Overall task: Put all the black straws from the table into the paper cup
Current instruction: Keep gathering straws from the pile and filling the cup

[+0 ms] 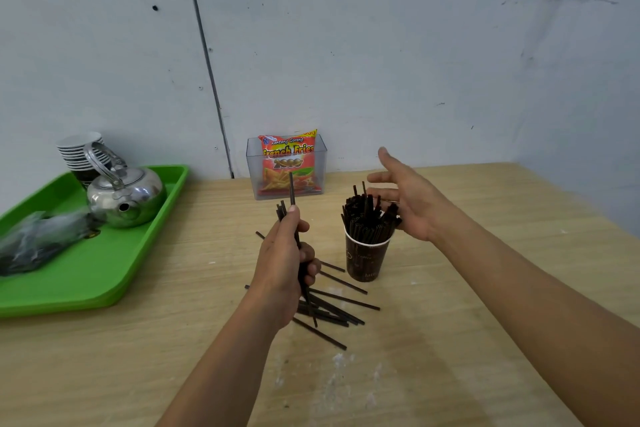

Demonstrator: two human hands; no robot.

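Note:
A dark brown paper cup [365, 258] stands on the wooden table, packed with several black straws [367, 217] standing upright. My left hand [285, 260] grips a small bunch of black straws [291, 189] upright, just left of the cup. Below that hand, several loose black straws [337, 305] lie scattered on the table. My right hand [407, 194] hovers behind and right of the cup with fingers spread, its palm near the straw tops, holding nothing.
A green tray [104, 263] at the left carries a metal kettle [128, 194], stacked cups [81, 152] and a plastic-wrapped bundle [38, 239]. A clear box with a French Fries snack bag [287, 166] stands by the wall [415, 62] behind the cup.

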